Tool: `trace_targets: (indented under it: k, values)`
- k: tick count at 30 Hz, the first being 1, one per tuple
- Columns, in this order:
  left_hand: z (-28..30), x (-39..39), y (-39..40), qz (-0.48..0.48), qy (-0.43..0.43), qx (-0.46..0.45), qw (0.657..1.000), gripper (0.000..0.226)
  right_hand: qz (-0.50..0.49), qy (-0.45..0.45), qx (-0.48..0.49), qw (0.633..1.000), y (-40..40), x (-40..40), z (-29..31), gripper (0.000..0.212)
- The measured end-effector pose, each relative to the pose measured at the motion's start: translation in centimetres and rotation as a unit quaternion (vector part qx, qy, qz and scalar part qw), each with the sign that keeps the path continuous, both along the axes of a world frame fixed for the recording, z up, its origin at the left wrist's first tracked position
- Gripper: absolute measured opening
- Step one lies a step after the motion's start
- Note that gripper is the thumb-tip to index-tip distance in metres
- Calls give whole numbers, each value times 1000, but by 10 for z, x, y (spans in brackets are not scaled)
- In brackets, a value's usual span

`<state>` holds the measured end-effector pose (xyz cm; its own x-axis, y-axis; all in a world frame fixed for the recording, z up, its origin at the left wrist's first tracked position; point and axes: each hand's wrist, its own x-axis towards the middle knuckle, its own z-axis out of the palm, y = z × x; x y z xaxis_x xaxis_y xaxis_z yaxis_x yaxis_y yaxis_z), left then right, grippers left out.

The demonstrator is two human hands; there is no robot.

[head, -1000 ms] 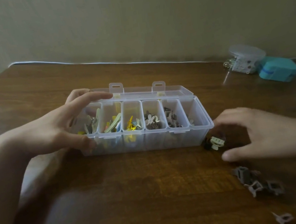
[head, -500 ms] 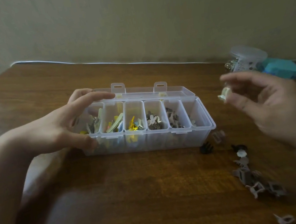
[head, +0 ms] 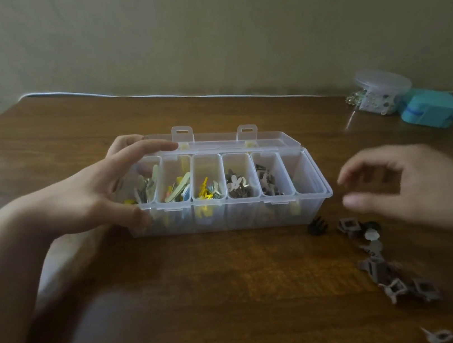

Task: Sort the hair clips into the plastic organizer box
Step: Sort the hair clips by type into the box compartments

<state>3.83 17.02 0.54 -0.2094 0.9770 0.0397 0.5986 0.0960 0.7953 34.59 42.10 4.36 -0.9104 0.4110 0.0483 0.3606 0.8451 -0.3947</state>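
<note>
A clear plastic organizer box [head: 259,219] stands open on the wooden table, its compartments holding sorted hair clips. My left hand [head: 99,196] grips the box's left end, thumb on the front wall and fingers over the back rim. My right hand [head: 404,188] hovers to the right of the box with fingers loosely curved and nothing visible in it. Under and near it lie loose clips: a small black claw clip [head: 318,225], a white clip [head: 371,235] and several grey claw clips [head: 377,266].
A round clear container [head: 380,89] with small items and a turquoise box [head: 433,111] stand at the far right by the wall. Another grey clip [head: 439,337] lies near the bottom right corner.
My right hand picked a pale clip off the table, lifted it beside the box, and now hovers lower without it. The left hand and the box have stayed put.
</note>
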Motion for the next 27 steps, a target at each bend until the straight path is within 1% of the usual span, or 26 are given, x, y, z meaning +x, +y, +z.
trace_targets:
  k: [1, 2, 3, 4, 6, 8, 9, 11, 12, 13, 14, 15, 16, 17, 19, 20, 21, 22, 23, 25, 26, 27]
  values:
    - [0, 0, 0, -2, -2, 1, 1000, 94, 4, -108, 8, 994, 3, 2, -1, 37]
    - [0, 0, 0, -2, -2, 1, 1000, 94, 7, -184, 12, 983, 2, 1, -4, 38]
    - [0, -1, 0, -2, 1, 2, 1000, 94, 12, -212, 11, 977, 2, -1, -7, 36]
    - [1, 0, 0, -1, 4, 1, 1000, 93, 15, -206, 9, 978, 2, -3, -11, 32]
    - [2, 1, 0, 0, 6, 0, 1000, 92, 22, -170, 10, 985, 3, -5, -12, 24]
    - [1, 0, 0, -1, 5, 2, 1000, 93, 32, -123, 8, 992, 5, -2, -9, 23]
    - [0, 0, 0, -1, 4, 4, 1000, 93, 34, -82, 3, 996, 6, 1, -6, 25]
    - [-1, -1, 0, -4, 0, 7, 1000, 94, 29, 58, -53, 996, 6, 4, 1, 35]
    - [-1, -1, 0, -6, 0, 7, 1000, 94, 25, 144, -98, 984, 5, 3, 3, 41]
    - [-1, -1, 0, -8, 2, 8, 1000, 93, 23, 223, -144, 964, 4, 2, 2, 43]
    - [-1, -1, 0, -8, 5, 8, 1000, 93, 24, 288, -183, 940, 2, -2, 0, 41]
    - [-1, -1, 0, -7, 6, 9, 1000, 93, 24, 333, -202, 921, -1, -7, -4, 37]
    - [-1, -1, 0, -6, 6, 9, 1000, 92, 22, 350, -194, 916, -6, -12, -9, 30]
    - [0, -1, 0, -5, 9, 10, 1000, 91, 18, 336, -163, 927, -9, -17, -13, 24]
    - [1, -1, 0, -7, 16, 12, 1000, 89, 18, 238, -65, 969, -11, -22, -20, 15]
    - [1, 0, 0, -7, 19, 12, 1000, 89, 26, 191, -16, 981, -10, -22, -22, 12]
    - [1, -1, 0, -6, 21, 12, 1000, 89, 35, 171, 12, 985, -10, -21, -21, 11]
    - [1, 0, 0, -6, 19, 10, 1000, 89, 40, 185, 26, 981, -9, -19, -19, 14]
    - [1, 0, 0, -6, 16, 8, 1000, 89, 39, 219, 29, 975, -8, -17, -15, 16]
    - [0, -1, 0, -6, 11, 4, 1000, 91, -1, 283, -1, 959, -10, -11, -5, 14]
    - [0, -1, 0, -6, 11, 3, 1000, 92, -27, 287, -18, 957, -9, -8, -3, 12]
    - [0, -1, 0, -4, 14, 2, 1000, 93, -45, 251, -25, 967, -7, -6, -2, 8]
